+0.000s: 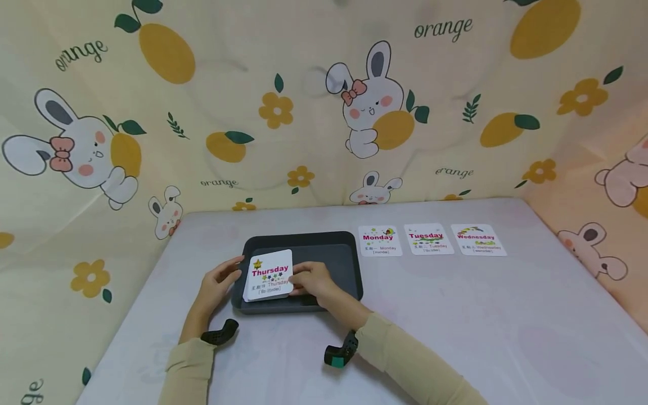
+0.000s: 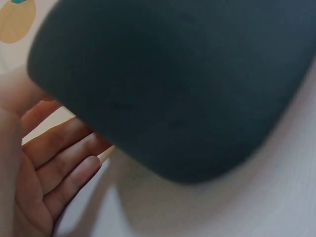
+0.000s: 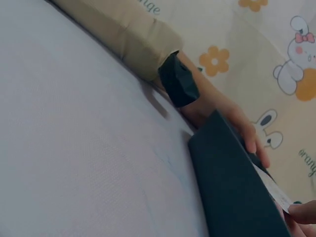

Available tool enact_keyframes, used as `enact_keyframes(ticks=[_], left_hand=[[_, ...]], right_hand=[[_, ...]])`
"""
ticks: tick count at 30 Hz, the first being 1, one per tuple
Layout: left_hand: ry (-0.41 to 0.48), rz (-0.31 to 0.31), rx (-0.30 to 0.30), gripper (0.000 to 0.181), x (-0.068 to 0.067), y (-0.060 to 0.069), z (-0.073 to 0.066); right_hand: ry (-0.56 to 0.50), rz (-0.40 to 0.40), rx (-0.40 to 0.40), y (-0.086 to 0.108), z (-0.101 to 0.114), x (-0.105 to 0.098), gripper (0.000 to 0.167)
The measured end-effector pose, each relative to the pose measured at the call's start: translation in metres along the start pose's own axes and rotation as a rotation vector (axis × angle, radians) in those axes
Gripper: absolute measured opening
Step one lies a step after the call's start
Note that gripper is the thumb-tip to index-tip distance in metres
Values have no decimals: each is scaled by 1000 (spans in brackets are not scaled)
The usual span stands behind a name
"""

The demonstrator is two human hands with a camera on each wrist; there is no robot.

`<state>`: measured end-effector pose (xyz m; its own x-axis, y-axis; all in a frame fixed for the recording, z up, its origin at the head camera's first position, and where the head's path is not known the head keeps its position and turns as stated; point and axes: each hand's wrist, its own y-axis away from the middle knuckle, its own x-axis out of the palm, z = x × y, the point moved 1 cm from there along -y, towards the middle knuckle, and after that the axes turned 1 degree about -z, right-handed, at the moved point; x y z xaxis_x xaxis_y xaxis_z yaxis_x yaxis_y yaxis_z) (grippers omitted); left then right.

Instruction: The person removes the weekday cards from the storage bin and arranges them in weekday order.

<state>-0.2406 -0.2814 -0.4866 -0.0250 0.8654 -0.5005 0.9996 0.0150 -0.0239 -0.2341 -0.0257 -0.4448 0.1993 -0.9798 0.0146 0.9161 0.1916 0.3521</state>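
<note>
A dark grey tray (image 1: pixel 329 253) sits on the table, with a white "Thursday" card (image 1: pixel 270 273) over its left part. The edge of at least one more card shows beneath that card. My right hand (image 1: pixel 314 279) pinches the right edge of the Thursday card between thumb and fingers; the right wrist view catches the card (image 3: pixel 271 187) edge-on above the tray wall (image 3: pixel 232 182). At the tray's left rim, my left hand (image 1: pixel 216 286) grips the side. In the left wrist view, the tray wall (image 2: pixel 173 89) partly hides the fingers (image 2: pixel 69 163).
Face up in a row right of the tray lie a "Monday" card (image 1: pixel 379 242), a "Tuesday" card (image 1: pixel 428 240) and a "Wednesday" card (image 1: pixel 478 241). A patterned cloth (image 1: pixel 304 67) with rabbits and fruit hangs behind the white table (image 1: pixel 455 315).
</note>
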Motion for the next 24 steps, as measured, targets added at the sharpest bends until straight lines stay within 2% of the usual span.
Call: enact_keyframes(ticks=[7,24], left_hand=[[-1,5,10,46,0,2,-1],[1,-1,9,45,1,2,-2]], right_hand=[[-4,13,-37,8,6,-7,32],[-24,63,-58,28,18,-24,32]])
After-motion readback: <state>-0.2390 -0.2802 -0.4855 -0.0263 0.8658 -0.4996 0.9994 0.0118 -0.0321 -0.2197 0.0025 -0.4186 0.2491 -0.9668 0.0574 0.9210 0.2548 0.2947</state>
